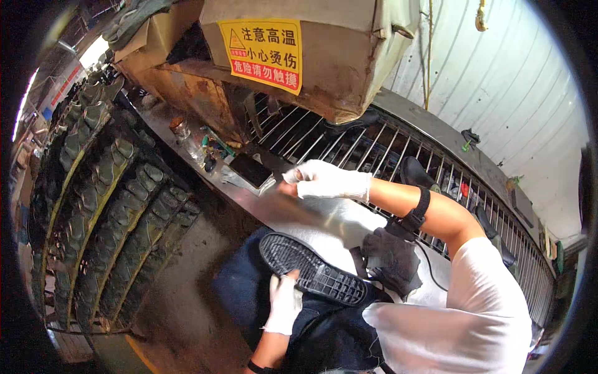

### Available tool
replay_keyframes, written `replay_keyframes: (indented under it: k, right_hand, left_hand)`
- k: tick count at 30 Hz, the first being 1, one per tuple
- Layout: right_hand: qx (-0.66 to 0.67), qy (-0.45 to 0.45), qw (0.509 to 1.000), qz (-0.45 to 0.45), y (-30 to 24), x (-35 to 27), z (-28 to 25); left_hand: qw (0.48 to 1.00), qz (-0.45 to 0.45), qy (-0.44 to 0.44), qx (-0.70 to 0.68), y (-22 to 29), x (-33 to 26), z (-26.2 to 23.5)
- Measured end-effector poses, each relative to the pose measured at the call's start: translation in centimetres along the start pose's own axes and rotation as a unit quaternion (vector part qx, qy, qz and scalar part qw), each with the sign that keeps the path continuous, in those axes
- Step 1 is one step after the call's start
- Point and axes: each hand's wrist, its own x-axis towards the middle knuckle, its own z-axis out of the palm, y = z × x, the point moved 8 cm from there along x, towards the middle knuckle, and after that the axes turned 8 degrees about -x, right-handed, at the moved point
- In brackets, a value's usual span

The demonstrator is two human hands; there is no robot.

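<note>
My left hand [284, 305], in a white fingerless glove, grips a shoe [314, 271] at its edge over my lap. The shoe's black treaded sole faces up, and its upper is mostly hidden. My right hand [327, 181], gloved the same way, is raised above and beyond the shoe with its fingers closed. Just below those fingers runs a long grey-brown streak [311, 218], too smeared by motion to name; what the right hand holds cannot be made out. White cloth [349, 215] lies behind the shoe, and a dark crumpled cloth-like thing [392, 262] sits to its right.
Beyond my right arm runs a metal bar rack [374, 149] with dark shoes [417, 173] on it. A large metal housing [336, 56] with a yellow warning label [261, 55] overhangs it. Shoe racks [99, 206] stand left. A dark flat tray [250, 169] and a jar [179, 128] lie on the ledge.
</note>
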Motion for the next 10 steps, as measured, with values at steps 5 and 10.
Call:
replay_keyframes:
  k: [5, 10]
  right_hand:
    - [-0.21, 0.057, 0.968, 0.126, 9.7, -1.9, -6.0]
    - [-0.469, 0.158, 0.864, 0.094, 13.8, 4.1, -11.7]
  left_hand:
    - [0.971, 0.013, 0.016, -0.237, 5.0, 1.7, -1.8]
    - [0.981, 0.013, 0.07, -0.179, 8.3, -0.1, -6.2]
